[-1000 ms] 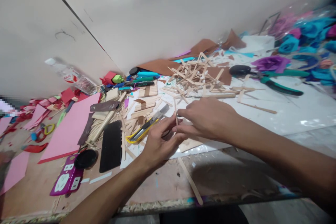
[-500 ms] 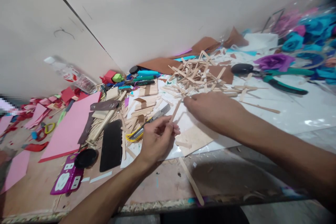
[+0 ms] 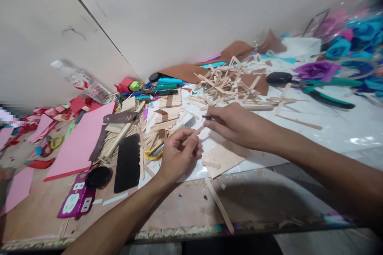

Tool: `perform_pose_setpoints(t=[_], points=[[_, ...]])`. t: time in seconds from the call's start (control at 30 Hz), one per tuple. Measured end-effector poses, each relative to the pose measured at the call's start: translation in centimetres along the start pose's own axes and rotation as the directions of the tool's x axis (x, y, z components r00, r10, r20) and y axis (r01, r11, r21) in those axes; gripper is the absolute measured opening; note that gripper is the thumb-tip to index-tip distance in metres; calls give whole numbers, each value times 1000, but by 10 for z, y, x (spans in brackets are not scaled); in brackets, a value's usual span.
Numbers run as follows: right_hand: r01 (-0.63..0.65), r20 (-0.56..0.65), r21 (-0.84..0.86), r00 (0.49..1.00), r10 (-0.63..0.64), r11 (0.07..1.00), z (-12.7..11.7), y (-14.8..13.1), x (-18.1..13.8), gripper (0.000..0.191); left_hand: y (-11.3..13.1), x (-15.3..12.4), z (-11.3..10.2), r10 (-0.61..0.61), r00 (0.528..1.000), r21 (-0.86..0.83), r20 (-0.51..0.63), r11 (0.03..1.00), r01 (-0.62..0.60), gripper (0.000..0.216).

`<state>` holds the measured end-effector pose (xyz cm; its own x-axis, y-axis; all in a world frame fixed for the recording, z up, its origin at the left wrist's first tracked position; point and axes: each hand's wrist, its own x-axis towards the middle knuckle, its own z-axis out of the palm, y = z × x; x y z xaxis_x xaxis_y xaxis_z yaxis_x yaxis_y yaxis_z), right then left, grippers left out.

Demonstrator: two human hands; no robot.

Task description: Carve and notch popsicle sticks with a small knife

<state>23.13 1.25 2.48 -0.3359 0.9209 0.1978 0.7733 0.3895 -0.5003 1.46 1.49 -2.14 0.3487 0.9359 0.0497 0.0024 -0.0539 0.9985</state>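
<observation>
My left hand point(image 3: 177, 154) pinches a thin wooden stick point(image 3: 194, 134) that points up and to the right. Just beyond it my right hand point(image 3: 236, 123) is closed on a thin dark tool point(image 3: 208, 118), whose tip points left, close above the stick. Both hands hover over a thin wooden sheet point(image 3: 224, 155) lying on white plastic near the table's front. A yellow utility knife point(image 3: 155, 150) lies partly hidden behind my left hand.
A heap of wooden sticks point(image 3: 227, 83) lies behind my hands. Green-handled pliers point(image 3: 317, 95) and paper flowers point(image 3: 317, 70) are at the right. A black phone point(image 3: 127, 163), pink sheet point(image 3: 80, 143), purple power strip point(image 3: 74, 199) and bottle point(image 3: 80, 81) are at the left. One long stick point(image 3: 220, 206) reaches the table edge.
My right hand left the stick, reached back toward the heap and now holds a thin dark tool. My left hand kept the stick, tilting it lower to the right.
</observation>
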Motion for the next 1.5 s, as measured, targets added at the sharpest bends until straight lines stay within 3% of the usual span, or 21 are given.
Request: perform_pose_setpoints(t=[0.13, 0.47, 0.97, 1.13, 1.33, 1.5], points=[[37, 5, 86, 999, -38, 996, -1, -6, -1, 32, -3, -1, 0, -13, 1000, -136, -5, 991, 12, 23], [143, 3, 162, 989, -145, 976, 0, -11, -5, 33, 0, 2, 1, -4, 1000, -223, -25, 975, -2, 27], [216, -22, 119, 976, -215, 969, 4, -12, -5, 30, -2, 1, -3, -14, 1000, -218, -11, 976, 12, 23], [163, -36, -27, 986, -164, 986, 3, -6, -2, 32, 1, 1, 1, -63, 996, -231, -58, 972, 48, 25], [96, -180, -182, 975, -130, 978, 3, -12, -3, 39, 0, 4, 2, -43, 995, -247, -86, 969, 21, 30], [20, -14, -351, 1000, -26, 936, 10, -20, -9, 48, -1, 3, 2, -44, 995, -254, -85, 967, 21, 30]])
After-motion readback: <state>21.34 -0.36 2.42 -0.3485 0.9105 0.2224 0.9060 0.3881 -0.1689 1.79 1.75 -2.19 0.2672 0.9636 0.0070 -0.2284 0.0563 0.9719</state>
